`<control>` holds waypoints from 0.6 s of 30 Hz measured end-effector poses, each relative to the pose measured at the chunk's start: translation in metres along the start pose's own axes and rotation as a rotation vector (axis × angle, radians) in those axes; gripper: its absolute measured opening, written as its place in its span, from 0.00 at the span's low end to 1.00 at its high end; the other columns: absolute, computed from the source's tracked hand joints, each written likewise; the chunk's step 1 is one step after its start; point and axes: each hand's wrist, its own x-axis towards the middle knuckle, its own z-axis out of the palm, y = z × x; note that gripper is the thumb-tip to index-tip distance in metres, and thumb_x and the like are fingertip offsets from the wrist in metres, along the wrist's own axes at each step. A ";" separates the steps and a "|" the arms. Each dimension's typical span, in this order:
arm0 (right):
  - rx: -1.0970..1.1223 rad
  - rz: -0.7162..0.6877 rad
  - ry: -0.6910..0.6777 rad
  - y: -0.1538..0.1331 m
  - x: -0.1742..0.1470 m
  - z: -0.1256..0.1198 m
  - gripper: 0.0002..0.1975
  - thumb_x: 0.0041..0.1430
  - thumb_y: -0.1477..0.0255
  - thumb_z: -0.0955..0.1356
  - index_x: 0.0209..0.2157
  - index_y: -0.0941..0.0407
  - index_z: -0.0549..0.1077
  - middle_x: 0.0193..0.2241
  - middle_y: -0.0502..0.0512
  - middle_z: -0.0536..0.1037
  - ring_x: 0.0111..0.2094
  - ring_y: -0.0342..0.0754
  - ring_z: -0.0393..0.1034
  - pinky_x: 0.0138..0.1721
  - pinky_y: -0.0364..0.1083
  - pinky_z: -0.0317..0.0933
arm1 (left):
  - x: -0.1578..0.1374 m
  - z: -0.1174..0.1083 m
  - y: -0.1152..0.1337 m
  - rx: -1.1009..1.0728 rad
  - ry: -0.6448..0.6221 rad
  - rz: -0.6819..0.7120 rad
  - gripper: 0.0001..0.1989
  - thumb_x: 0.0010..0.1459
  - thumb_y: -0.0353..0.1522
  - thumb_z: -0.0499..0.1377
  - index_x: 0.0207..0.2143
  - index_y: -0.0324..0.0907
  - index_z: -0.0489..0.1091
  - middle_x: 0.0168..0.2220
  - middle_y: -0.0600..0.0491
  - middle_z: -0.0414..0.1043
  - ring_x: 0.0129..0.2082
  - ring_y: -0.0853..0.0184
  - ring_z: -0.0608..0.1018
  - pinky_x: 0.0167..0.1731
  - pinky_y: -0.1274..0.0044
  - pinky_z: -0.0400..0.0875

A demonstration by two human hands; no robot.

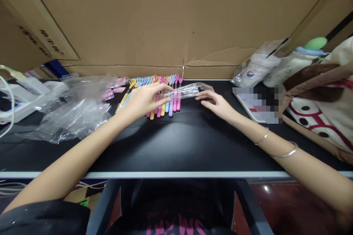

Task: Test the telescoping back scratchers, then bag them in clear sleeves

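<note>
"Left?"
"Clear bags (pixel 79 112), one heap, on the surface (pixel 176 147). Next, my left grip (pixel 146 97), over a row of coloured sticks (pixel 171 108); clamped or not, I cannot tell."
"Middle?"
"One clear sleeve (pixel 189 91), lengthwise across the row's right part."
"Right?"
"My right grip (pixel 217 106), thumb and fingers parted, at the sleeve's right end"

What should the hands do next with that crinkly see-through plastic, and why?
Perhaps the right hand should gently pinch its end of the clear plastic. Its fingertips are right by that end, though I can't tell if they grip it, while the left hand seems to hold the other end above the colourful handles.
</note>
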 end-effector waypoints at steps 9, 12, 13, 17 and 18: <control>-0.424 -0.314 -0.205 -0.017 0.015 0.035 0.19 0.65 0.68 0.59 0.55 0.55 0.69 0.56 0.57 0.70 0.59 0.54 0.57 0.60 0.58 0.53 | 0.003 -0.004 -0.003 0.019 -0.016 -0.007 0.15 0.61 0.44 0.56 0.46 0.48 0.70 0.44 0.57 0.76 0.39 0.67 0.77 0.34 0.79 0.63; -0.560 -0.347 -0.181 -0.021 0.017 0.036 0.18 0.65 0.68 0.59 0.53 0.54 0.70 0.54 0.57 0.72 0.56 0.55 0.61 0.57 0.57 0.57 | 0.003 -0.004 -0.004 0.029 -0.033 -0.008 0.15 0.61 0.44 0.55 0.46 0.48 0.70 0.44 0.56 0.77 0.39 0.67 0.77 0.34 0.79 0.63; -0.605 -0.367 -0.166 -0.021 0.017 0.036 0.18 0.65 0.68 0.59 0.53 0.54 0.71 0.53 0.57 0.73 0.56 0.55 0.62 0.56 0.57 0.58 | 0.002 -0.003 -0.003 0.037 -0.039 -0.004 0.15 0.61 0.44 0.55 0.46 0.48 0.70 0.44 0.56 0.77 0.39 0.67 0.77 0.34 0.79 0.63; -0.732 -0.422 -0.121 -0.022 0.016 0.030 0.15 0.65 0.68 0.60 0.44 0.55 0.76 0.50 0.57 0.76 0.51 0.55 0.66 0.52 0.54 0.59 | -0.002 -0.001 0.005 0.083 -0.076 0.046 0.14 0.63 0.43 0.54 0.47 0.48 0.70 0.42 0.56 0.77 0.39 0.67 0.78 0.32 0.80 0.62; -0.764 -0.410 -0.119 -0.022 0.015 0.028 0.15 0.65 0.68 0.60 0.42 0.55 0.76 0.48 0.58 0.77 0.48 0.54 0.68 0.50 0.53 0.61 | -0.003 0.000 0.007 0.089 -0.083 0.062 0.14 0.63 0.42 0.54 0.46 0.48 0.70 0.41 0.57 0.77 0.39 0.68 0.78 0.32 0.80 0.62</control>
